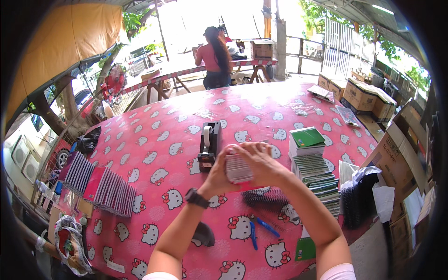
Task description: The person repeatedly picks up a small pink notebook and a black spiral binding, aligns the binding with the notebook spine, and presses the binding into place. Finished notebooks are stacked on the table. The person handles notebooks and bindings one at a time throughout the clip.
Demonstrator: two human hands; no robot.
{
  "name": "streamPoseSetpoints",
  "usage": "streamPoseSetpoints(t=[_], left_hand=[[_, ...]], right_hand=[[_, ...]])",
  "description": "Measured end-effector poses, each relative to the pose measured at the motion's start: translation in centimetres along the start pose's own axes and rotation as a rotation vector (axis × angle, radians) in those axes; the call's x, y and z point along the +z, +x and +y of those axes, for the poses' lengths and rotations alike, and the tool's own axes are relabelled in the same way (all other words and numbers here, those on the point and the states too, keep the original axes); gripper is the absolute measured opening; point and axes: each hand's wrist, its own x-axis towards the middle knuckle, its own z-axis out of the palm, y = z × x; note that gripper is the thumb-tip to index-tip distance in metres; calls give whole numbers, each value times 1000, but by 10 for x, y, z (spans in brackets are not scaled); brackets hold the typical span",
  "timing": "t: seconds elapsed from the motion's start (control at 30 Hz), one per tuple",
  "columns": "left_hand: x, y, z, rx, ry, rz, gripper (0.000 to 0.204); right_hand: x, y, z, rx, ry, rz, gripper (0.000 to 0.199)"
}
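Note:
My left hand (218,175) and my right hand (263,164) are both closed around a small block of stacked pages (238,169), which shows many pale edges and a hint of pink. My fingers hide parts of it, so I cannot tell if it is bound. Just beyond my left hand stands a black tape dispenser (209,147) with a roll in it. Below my hands lie dark spiral binding coils (266,198) and a blue-handled tool (261,229), apparently pliers. By my left forearm sits a dark, rounded object (204,234).
Green notebooks (308,138) are piled at right, more fanned out nearer me. Spiral notebooks with purple and pink covers (108,189) lie at left. Black coils (359,198) and cardboard boxes (392,156) flank the pink cat-patterned table (158,177). A person (214,58) stands at a far table.

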Motion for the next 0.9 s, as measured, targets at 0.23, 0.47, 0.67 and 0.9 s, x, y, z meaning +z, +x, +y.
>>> streamPoseSetpoints(t=[0.23, 0.47, 0.67, 0.9], left_hand=[[-101, -111, -16, -487, -407, 71, 110], [-81, -127, -40, -485, -421, 224, 91], [-77, -126, -47, -447, -520, 224, 100], [-95, -87, -31, -251, 524, 127, 103]], right_hand=[[64, 35, -63, -67, 157, -24, 123], [117, 1, -66, 440, 957, 104, 134], [155, 22, -79, 494, 1416, 424, 110], [126, 38, -63, 551, 725, 197, 98]])
